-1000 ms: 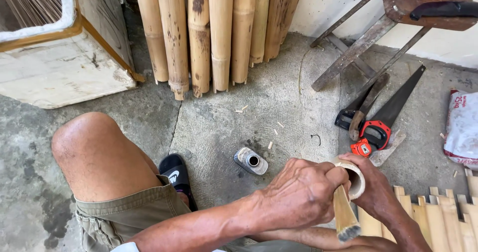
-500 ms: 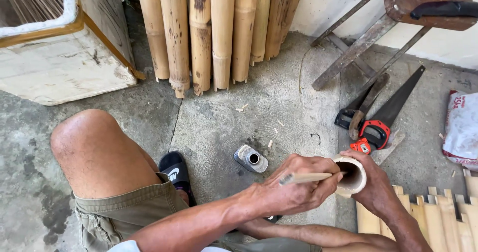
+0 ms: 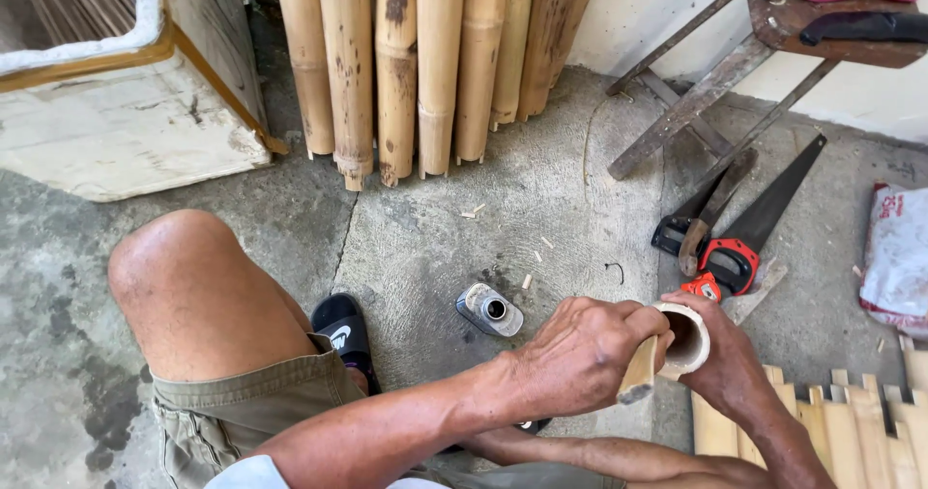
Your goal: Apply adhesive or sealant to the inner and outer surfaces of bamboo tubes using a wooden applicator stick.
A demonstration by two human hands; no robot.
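Right hand (image 3: 725,359) clasping short bamboo tube (image 3: 684,339), open mouth facing up-left, left hand (image 3: 580,354) gripping bamboo stick (image 3: 638,373) beside its rim, stick's lower end pointing down.

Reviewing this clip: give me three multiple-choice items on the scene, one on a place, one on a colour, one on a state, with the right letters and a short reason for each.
1. Where do the long bamboo poles stand?
A. leaning against the wall
B. flat under the knee
C. inside the white box

2. What colour is the saw handle?
A. blue and white
B. red and black
C. all yellow

3. How is the short bamboo tube held?
A. lying loose on the floor
B. gripped in the right hand, open end up
C. clamped on the wooden bench

Answers: 1 A, the poles rest upright along the wall. 2 B, the grip is red with black. 3 B, the right hand wraps the tube while the left hand presses a bamboo stick at its rim.
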